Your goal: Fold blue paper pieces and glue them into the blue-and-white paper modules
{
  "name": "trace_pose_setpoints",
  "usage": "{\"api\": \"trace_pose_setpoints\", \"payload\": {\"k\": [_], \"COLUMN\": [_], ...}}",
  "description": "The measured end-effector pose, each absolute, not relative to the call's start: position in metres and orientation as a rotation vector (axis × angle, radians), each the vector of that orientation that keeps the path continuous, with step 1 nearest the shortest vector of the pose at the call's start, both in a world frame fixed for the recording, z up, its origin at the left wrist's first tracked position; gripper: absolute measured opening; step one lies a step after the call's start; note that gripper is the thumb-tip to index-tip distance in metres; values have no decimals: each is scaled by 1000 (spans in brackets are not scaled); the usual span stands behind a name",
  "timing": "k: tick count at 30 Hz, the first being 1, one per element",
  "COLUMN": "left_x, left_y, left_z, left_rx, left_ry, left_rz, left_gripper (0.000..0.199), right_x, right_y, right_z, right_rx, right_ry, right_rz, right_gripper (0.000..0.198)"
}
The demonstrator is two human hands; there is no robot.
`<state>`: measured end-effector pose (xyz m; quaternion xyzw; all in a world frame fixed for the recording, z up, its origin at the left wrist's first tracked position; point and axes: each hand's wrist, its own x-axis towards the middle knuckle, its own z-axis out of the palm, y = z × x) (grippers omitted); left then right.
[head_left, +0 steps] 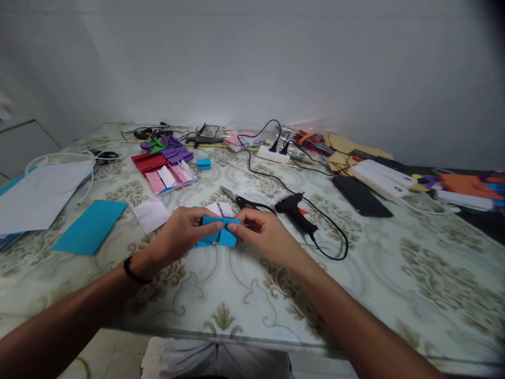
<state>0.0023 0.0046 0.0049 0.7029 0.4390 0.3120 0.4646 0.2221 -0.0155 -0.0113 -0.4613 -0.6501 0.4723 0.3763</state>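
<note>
Between my two hands is a small folded piece of blue paper [228, 238], raised a little above the table's near middle. My left hand [185, 229] pinches its left part, thumb on top. At its right end my right hand [262, 231] grips it between thumb and fingers. Both thumbs almost meet over the fold. Behind the hands lie white paper pieces [223, 209], partly covered by the fingers. Scissors [248, 202] rest just beyond, blades pointing left. To the right of my right hand is a black glue gun [296, 211] with its cord looping round.
At left lie a blue sheet [90, 226] and white sheets [43, 195]. Folded red [152, 162], pink and purple papers sit farther back. A white power strip [273, 154] with plugged cords stands behind. A black phone [361, 196] and white power bank [381, 179] are at right.
</note>
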Motion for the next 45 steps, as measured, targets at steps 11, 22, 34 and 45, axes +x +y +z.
{"api": "trace_pose_setpoints", "payload": {"k": [11,22,34,45], "left_x": [2,3,4,3], "left_y": [5,4,1,5], "left_z": [5,3,6,5], "left_rx": [1698,1677,1598,1542], "left_ry": [1103,1068,997,1062], "left_rz": [690,748,637,612], "left_gripper": [27,21,21,25], "right_x": [220,220,217,217], "right_y": [-16,-17,-18,-18], "right_z": [-13,-10,-9,-10], "right_rx": [-1220,-1137,-1148,-1074], "right_ry": [-1654,-1602,-1679,-1761], "right_rz": [1168,1157,1107,946], "right_gripper": [33,32,29,21]}}
